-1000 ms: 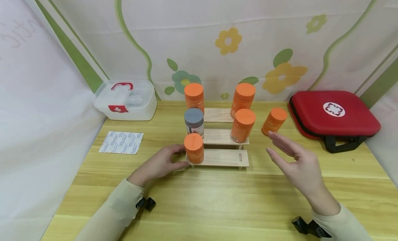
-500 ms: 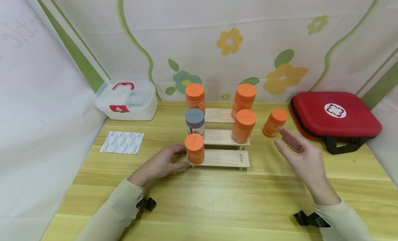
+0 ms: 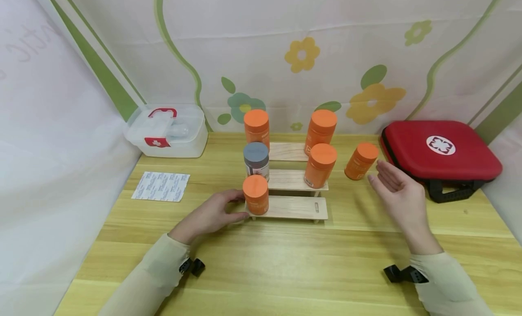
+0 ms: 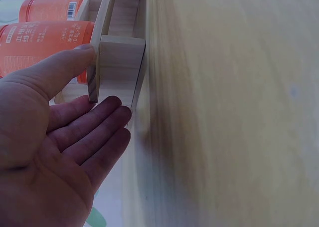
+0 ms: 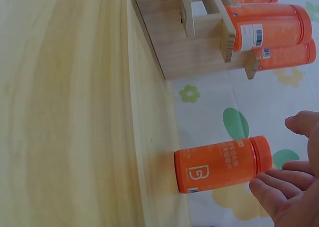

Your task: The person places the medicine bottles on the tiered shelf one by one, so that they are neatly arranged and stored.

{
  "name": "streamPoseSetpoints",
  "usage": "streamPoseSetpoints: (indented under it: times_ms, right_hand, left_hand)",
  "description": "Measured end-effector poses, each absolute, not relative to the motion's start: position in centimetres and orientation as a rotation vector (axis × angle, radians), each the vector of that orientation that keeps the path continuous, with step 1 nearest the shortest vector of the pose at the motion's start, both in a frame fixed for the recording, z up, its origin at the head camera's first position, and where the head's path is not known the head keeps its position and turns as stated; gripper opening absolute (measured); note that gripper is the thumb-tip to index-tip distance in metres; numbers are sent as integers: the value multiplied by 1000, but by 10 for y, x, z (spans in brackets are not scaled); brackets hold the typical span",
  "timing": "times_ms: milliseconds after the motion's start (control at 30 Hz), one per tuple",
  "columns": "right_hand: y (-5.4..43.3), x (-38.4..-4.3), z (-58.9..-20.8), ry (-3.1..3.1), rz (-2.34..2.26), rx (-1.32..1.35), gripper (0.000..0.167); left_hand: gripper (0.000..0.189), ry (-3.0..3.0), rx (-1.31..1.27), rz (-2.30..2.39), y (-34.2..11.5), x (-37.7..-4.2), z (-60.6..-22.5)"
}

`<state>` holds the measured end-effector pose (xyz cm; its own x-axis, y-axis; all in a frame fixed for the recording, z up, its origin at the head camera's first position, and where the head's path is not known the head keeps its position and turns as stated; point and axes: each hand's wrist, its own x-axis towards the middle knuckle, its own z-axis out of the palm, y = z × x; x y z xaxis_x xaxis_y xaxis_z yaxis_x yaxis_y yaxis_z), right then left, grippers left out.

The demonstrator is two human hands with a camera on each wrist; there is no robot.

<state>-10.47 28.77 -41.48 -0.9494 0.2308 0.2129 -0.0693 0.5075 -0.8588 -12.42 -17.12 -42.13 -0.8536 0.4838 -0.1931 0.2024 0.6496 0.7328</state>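
Note:
My left hand (image 3: pixel 209 215) is at the left end of a three-step wooden display rack (image 3: pixel 294 208). Its thumb touches the lowest board's edge beside an orange bottle (image 3: pixel 256 202), and its straight fingers lie against the rack's side panel (image 4: pixel 119 62). To the right, another orange bottle (image 3: pixel 360 164) stands upright on the table by itself. My right hand (image 3: pixel 404 203) is just right of this bottle, fingers extended and thumb apart, holding nothing. In the right wrist view the fingertips overlap its orange lid (image 5: pixel 261 154).
On the rack's upper steps stand a grey-lidded bottle (image 3: pixel 256 160) and several orange bottles, one at the middle right (image 3: pixel 320 166). A red first-aid case (image 3: pixel 444 157) lies far right. Back left is a clear first-aid box (image 3: pixel 179 146), with a printed white packet (image 3: pixel 160 187) before it.
My right hand has shifted right, from in front of the lone orange bottle to its right side. My left hand stays at the rack's end.

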Motion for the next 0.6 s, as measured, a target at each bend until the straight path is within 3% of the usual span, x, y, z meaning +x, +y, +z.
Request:
streamPoseSetpoints:
  times_ms: [600]
  right_hand:
    - [301,-145,-425,-2539,1511,-186,74]
  left_hand:
    - [57,2493,542,1036,-171,-124,-422]
